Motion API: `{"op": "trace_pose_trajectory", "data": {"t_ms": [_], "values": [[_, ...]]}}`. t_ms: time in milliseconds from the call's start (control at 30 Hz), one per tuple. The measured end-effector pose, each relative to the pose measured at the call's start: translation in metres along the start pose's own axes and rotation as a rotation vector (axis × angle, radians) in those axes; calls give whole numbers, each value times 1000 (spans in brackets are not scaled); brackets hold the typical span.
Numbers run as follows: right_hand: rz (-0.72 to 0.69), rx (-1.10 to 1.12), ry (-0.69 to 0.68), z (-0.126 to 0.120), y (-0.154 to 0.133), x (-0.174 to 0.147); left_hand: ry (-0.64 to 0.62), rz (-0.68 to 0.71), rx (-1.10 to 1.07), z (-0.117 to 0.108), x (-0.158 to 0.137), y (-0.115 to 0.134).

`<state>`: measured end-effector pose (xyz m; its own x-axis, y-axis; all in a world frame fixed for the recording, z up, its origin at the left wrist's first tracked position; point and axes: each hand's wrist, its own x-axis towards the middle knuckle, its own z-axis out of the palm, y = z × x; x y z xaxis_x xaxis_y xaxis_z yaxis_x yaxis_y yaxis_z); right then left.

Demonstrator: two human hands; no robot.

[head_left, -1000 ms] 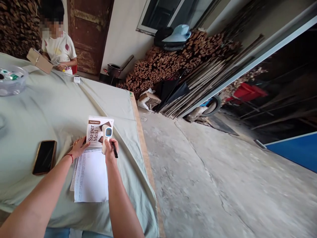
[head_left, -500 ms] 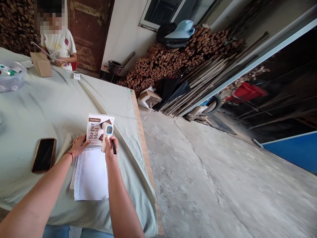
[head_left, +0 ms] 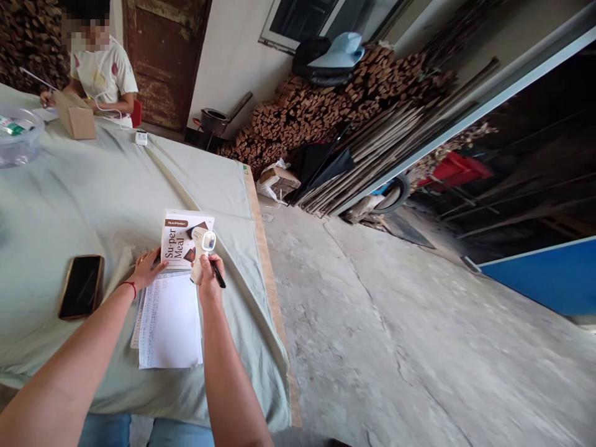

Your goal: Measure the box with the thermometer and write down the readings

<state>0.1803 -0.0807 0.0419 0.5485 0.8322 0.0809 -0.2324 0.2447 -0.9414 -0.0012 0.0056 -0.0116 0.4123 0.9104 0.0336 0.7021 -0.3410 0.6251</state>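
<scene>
My left hand [head_left: 148,268] grips the lower left corner of a white and brown box [head_left: 173,241] printed "Su-per Meal", its thumb along the lower edge. The box stands on the cloth behind a stack of papers [head_left: 170,326]. In my right hand [head_left: 210,276] is a white handheld infrared thermometer [head_left: 201,257], held in front of the box's right side with its small screen towards me. A black pen [head_left: 218,275] also sticks out from the right-hand fingers. Left of my left wrist lies a dark phone [head_left: 81,287] in a brown case.
A pale green cloth [head_left: 116,186] covers the table, whose wooden edge [head_left: 267,267] runs along the right. Across it a person [head_left: 105,74] sits near a cardboard box [head_left: 77,118]. A clear plastic tub [head_left: 21,149] and a small white object [head_left: 141,138] are on the table.
The thermometer has turned and tilted slightly right, and its screen now shows bright. The pen's tip has swung right. Across the table, the person's arm has moved left. The view has shifted slightly.
</scene>
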Motion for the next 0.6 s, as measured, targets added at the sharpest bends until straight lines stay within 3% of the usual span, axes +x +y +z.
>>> {"op": "trace_pose_trajectory", "data": {"t_ms": [100,267,367,500,600], "values": [[-63,-130,-14,-26,3,-21,-10,-54,-12,-3,-2,8],[-160,-583,-99,-83,20,-66,1,-28,14,-4,-2,18],[-209,-782,-105,-101,27,-76,-18,-18,22,-5,-1,18],[-307,-871,-127,-95,20,-79,-58,-9,73,-6,-19,15],[-266,-728,-140,-71,15,-88,-47,-40,143,-5,-47,17]]}}
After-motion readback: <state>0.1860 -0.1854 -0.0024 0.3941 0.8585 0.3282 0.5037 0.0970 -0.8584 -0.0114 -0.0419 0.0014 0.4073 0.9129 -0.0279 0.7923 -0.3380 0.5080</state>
